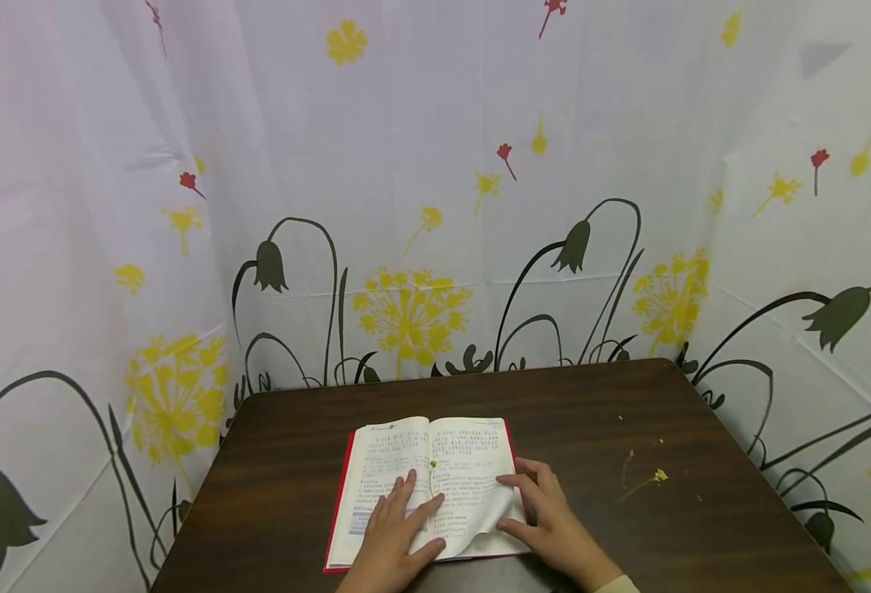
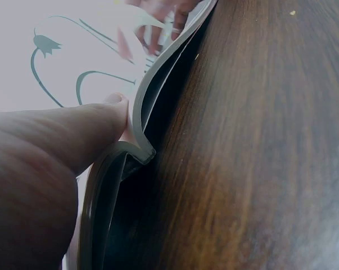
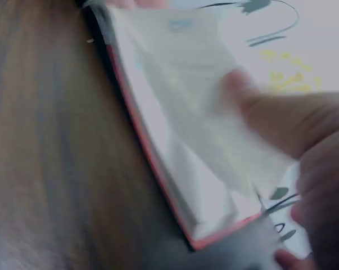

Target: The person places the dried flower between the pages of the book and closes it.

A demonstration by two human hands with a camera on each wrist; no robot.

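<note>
Left grip point(image 1: 396, 537), book point(image 1: 474, 445) directly underneath.

Left page point(image 1: 386, 445): rows of small print showed beyond the left hand point(image 1: 396, 535), too small to read.
Right page point(image 1: 472, 461): small print stood between that hand and the right hand point(image 1: 550, 519), likewise unreadable.
Shaded box point(image 1: 360, 523): lay beside the left hand, nothing legible.

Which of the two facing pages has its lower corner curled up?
The right-hand page: its outer lower corner curls up beside the right hand. The left-hand page shows no such curl and lies partly under the left hand.
</note>
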